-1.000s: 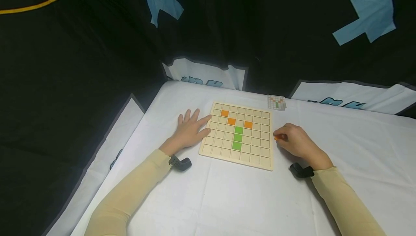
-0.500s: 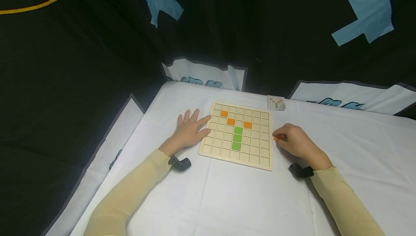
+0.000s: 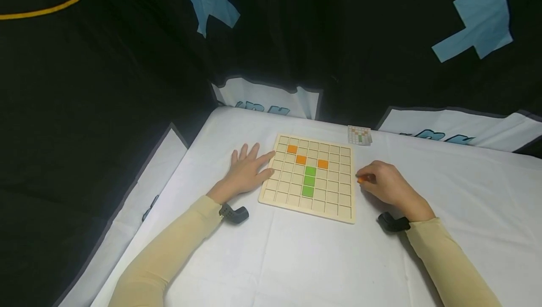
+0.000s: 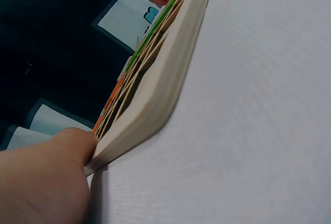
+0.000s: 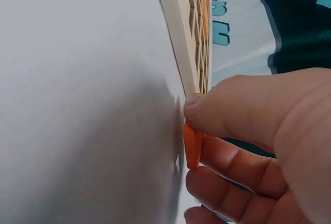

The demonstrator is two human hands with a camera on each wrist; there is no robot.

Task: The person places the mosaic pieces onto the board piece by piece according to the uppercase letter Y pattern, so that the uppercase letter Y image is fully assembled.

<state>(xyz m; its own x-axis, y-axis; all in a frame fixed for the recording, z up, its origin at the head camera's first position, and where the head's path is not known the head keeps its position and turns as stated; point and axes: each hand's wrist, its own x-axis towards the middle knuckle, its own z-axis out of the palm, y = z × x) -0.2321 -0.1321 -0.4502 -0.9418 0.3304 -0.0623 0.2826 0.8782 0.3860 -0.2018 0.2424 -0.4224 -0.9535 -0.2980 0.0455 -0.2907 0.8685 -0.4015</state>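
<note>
A pale wooden grid board [image 3: 292,199] lies on the white table, holding several square tiles. Three are orange, such as the orange tile [image 3: 323,164], and three green ones form a column, among them a green tile [image 3: 309,181]. My left hand [image 3: 244,172] lies with spread, straight fingers at the board's left edge, thumb and forefinger touching it; the thumb [image 4: 72,144] shows in the left wrist view. Just off the right edge, my right hand [image 3: 385,184] pinches an orange tile [image 5: 193,146] between thumb and fingers.
A small stack of pattern cards [image 3: 359,135] lies behind the board's far right corner, its top card printed with a coloured grid. A white cloth covers the table [image 3: 322,264]. Dark fabric [image 3: 271,39] hangs behind and to the left.
</note>
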